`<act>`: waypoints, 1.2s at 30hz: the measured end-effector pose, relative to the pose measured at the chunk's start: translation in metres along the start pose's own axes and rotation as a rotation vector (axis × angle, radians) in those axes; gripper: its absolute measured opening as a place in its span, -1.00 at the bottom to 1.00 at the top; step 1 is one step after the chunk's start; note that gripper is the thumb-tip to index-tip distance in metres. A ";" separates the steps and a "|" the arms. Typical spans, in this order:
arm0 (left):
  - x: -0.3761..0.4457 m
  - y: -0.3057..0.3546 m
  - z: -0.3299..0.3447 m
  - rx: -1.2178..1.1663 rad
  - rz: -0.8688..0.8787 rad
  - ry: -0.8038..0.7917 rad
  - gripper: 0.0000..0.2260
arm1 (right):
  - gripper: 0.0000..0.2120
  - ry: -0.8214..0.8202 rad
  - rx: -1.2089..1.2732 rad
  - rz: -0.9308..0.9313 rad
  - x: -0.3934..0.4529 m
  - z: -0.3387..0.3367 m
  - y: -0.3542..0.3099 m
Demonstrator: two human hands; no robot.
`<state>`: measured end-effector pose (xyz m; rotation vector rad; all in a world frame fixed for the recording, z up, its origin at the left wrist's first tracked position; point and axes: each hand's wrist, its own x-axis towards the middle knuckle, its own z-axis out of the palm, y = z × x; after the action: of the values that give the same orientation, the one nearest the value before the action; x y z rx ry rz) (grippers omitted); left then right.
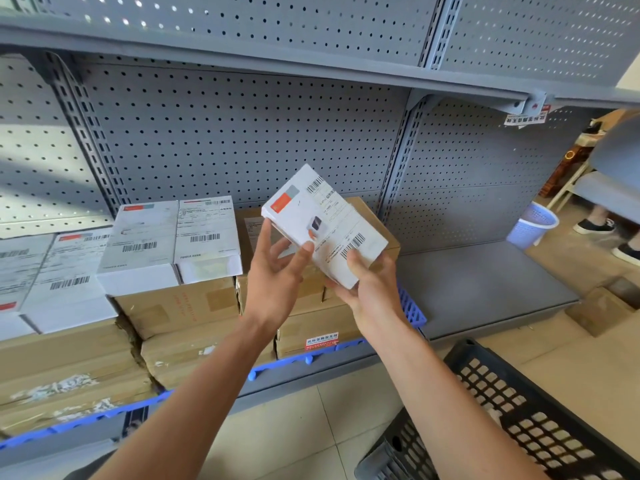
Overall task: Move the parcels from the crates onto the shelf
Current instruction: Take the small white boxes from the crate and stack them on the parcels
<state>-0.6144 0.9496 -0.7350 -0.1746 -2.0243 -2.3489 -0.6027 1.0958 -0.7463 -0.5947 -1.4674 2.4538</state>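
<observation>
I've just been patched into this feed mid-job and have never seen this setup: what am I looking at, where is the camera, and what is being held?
There is no machine here: a person works with bare hands, and the single camera sits on their head, looking forward and down. Both hands hold one white parcel with barcode labels: the left hand on its left side, the right hand gripping its lower end. Ahead is a grey metal shelf. Its left part carries brown cardboard boxes with white parcels stacked on top; its right part is bare. A black crate stands at lower right.
</observation>
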 end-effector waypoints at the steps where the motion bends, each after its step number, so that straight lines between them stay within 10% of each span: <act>1: 0.000 0.001 0.000 0.016 0.019 0.002 -0.25 | -0.58 -0.024 -0.020 0.015 -0.002 -0.001 0.001; 9: 0.010 0.002 -0.015 0.009 0.020 0.013 -0.34 | -0.43 -0.182 -0.296 0.014 -0.012 -0.003 0.006; 14: 0.012 0.001 -0.021 0.037 0.021 0.011 -0.44 | -0.18 -0.249 -0.946 -0.588 -0.019 -0.009 0.010; 19: 0.015 -0.001 -0.024 0.030 0.019 0.011 -0.47 | -0.17 -0.320 -1.224 -0.717 -0.021 -0.008 0.018; 29: 0.013 0.005 -0.026 0.196 0.066 0.066 -0.70 | -0.30 -0.184 -1.041 -0.672 -0.014 0.003 0.024; 36: 0.010 0.008 -0.046 0.723 0.480 0.038 -0.79 | -0.35 -0.088 -1.026 -0.620 0.010 0.014 0.027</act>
<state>-0.6260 0.9032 -0.7331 -0.5036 -2.3258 -1.2554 -0.6173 1.0758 -0.7664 -0.1105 -2.4346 1.1754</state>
